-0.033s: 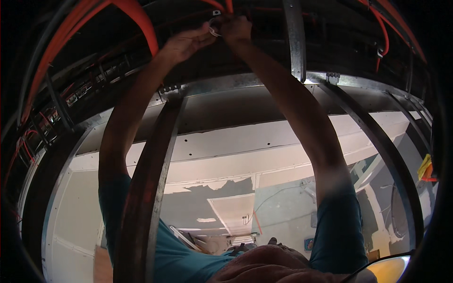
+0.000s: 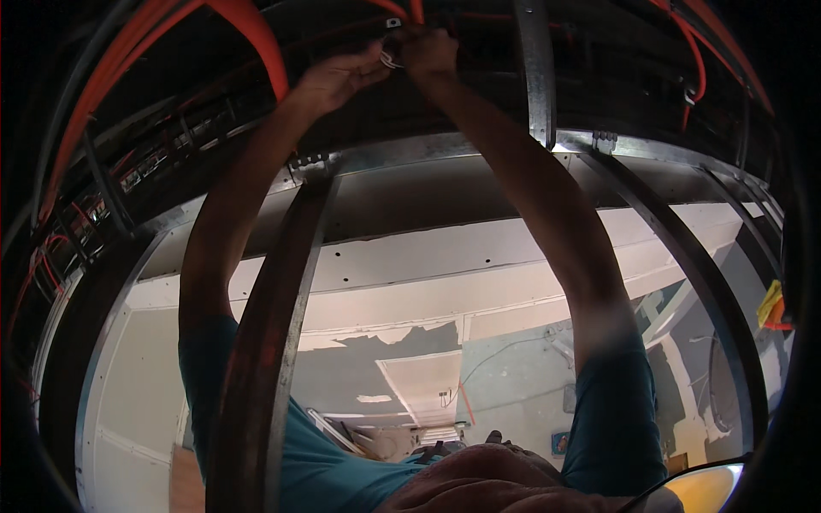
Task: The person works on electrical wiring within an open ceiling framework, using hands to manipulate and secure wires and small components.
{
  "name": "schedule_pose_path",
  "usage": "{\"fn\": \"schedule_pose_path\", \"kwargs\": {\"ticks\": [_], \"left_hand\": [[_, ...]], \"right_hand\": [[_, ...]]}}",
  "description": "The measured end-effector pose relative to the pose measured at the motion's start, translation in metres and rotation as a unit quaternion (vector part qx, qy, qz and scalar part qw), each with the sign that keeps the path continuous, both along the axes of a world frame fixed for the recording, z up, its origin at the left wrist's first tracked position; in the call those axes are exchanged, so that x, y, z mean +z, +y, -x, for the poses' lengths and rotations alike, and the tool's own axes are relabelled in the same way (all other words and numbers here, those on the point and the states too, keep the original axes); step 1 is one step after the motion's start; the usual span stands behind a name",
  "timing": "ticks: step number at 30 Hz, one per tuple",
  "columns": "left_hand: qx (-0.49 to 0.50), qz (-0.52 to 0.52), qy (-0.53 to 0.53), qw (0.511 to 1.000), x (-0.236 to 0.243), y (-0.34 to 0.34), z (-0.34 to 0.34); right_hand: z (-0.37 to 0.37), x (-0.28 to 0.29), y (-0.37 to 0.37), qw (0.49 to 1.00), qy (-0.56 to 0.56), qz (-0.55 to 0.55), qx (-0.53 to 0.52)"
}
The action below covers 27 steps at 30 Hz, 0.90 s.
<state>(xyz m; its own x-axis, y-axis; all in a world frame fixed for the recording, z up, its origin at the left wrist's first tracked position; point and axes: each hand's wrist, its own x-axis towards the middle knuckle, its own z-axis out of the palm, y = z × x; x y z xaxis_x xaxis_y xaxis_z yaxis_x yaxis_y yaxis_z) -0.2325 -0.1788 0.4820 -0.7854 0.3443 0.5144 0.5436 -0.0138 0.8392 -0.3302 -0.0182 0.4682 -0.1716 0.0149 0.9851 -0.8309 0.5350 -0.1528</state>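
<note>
Both of my arms reach up between metal studs into the dark ceiling space. My left hand (image 2: 342, 77) has its fingers brought together at a small, thin white loop (image 2: 390, 59), seemingly pinching it. Close on the right of the loop, my right hand (image 2: 430, 53) is closed. Its fingertips are in shadow, and what they grip is hidden. Just above the hands is a small pale metal clip (image 2: 392, 23). An orange conduit (image 2: 416, 11) comes down from the top edge to the right hand.
A metal stud (image 2: 282, 342) crosses in front of my left arm. Another metal profile (image 2: 536, 77) hangs right of my hands. Thick orange conduits (image 2: 254, 43) curve at the upper left. A metal rail (image 2: 402, 152) spans behind my arms. White boards (image 2: 410, 256) show below.
The white loop between my hands looks slightly smaller and tilted differently. My arms and hands hold nearly the same place.
</note>
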Motion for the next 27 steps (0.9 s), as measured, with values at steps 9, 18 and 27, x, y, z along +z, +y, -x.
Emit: {"fn": "schedule_pose_path", "kwargs": {"ticks": [9,18,27], "left_hand": [[0.297,0.078,0.124,0.944,-0.016,0.024,0.005],[0.313,0.147,0.133,0.929,0.0,0.02,0.017],[0.398,0.271,0.202,0.853,-0.006,-0.035,-0.007]], "right_hand": [[-0.017,-0.004,0.011,0.996,0.012,-0.066,-0.054],[0.067,-0.001,0.018,0.965,0.119,-0.227,-0.048],[-0.034,0.013,0.029,0.763,-0.459,-0.038,0.454]]}}
